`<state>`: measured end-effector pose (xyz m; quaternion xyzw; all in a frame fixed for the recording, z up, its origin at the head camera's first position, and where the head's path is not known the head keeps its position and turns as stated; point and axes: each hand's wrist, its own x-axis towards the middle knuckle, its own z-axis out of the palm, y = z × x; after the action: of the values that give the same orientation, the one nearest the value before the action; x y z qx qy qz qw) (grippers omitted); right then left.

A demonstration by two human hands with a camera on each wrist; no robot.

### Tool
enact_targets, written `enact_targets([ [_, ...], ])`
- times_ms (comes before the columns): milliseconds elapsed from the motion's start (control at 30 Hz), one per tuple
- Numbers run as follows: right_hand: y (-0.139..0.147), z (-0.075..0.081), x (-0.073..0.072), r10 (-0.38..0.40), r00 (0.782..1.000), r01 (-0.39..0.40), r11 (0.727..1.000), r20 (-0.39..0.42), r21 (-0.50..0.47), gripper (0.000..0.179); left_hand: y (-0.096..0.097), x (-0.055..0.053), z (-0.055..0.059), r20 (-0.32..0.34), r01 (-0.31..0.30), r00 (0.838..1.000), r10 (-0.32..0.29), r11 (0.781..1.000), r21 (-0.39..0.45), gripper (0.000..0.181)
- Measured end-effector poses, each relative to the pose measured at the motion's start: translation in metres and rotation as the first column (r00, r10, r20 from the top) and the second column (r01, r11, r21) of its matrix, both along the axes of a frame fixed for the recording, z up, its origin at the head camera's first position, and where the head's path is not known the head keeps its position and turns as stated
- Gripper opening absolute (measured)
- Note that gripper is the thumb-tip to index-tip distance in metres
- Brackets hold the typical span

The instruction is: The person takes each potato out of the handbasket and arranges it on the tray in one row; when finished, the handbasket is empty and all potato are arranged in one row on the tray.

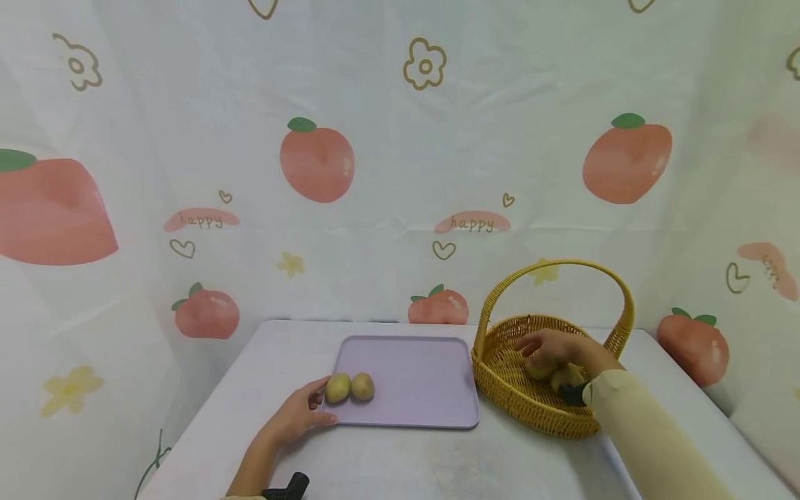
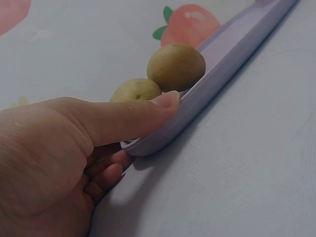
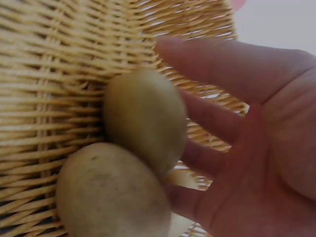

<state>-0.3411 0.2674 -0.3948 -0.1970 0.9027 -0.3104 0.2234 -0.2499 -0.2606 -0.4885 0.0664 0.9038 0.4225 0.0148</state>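
Note:
My left hand [image 1: 295, 417] grips the near left corner of a lilac tray [image 1: 415, 382], its thumb on the rim and its other fingers round the side. Two potatoes [image 1: 338, 388] lie side by side on the tray, close to that hand. To the right, my right hand [image 1: 559, 345] reaches down into a wicker basket [image 1: 531, 410]. In the right wrist view its fingers are spread beside a greenish potato [image 3: 145, 118] and a larger, paler potato [image 3: 111, 192]. Part of another pale potato [image 3: 181, 217] shows behind them. The thumb stands apart from the potatoes.
The basket's tall arched handle [image 1: 562, 262] rises over the right forearm. Tray and basket stand almost touching on a white-covered table [image 1: 375, 462]. Behind the table hangs a white curtain [image 1: 381, 264] printed with red fruit.

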Motion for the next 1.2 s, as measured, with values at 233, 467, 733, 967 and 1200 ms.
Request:
enact_targets([
  [233,0.003,-0.011,-0.001,-0.035,0.999,0.035,0.998,-0.015,0.06,0.04,0.0,0.0,-0.001,-0.005,0.002,1.0,-0.002,1.0,-0.002,0.089],
  [467,0.003,-0.012,-0.002,-0.004,0.998,0.008,0.998,-0.066,0.069,0.038,0.001,0.0,0.001,-0.005,0.026,1.0,-0.026,1.0,0.011,0.09],
  [733,-0.005,-0.002,0.003,0.039,0.986,-0.043,0.999,-0.161,-0.023,0.04,0.001,0.002,0.004,-0.009,0.02,1.0,-0.02,1.0,0.009,0.087],
  [967,-0.014,0.011,0.016,0.084,0.968,-0.122,0.981,-0.238,-0.149,0.045,0.001,0.001,0.003,-0.002,0.004,1.0,-0.004,1.0,0.005,0.088],
  [1200,-0.031,0.021,0.043,0.053,0.943,-0.133,0.965,-0.33,-0.226,0.044,0.001,0.0,0.002,-0.003,0.004,1.0,-0.004,1.0,0.001,0.088],
])
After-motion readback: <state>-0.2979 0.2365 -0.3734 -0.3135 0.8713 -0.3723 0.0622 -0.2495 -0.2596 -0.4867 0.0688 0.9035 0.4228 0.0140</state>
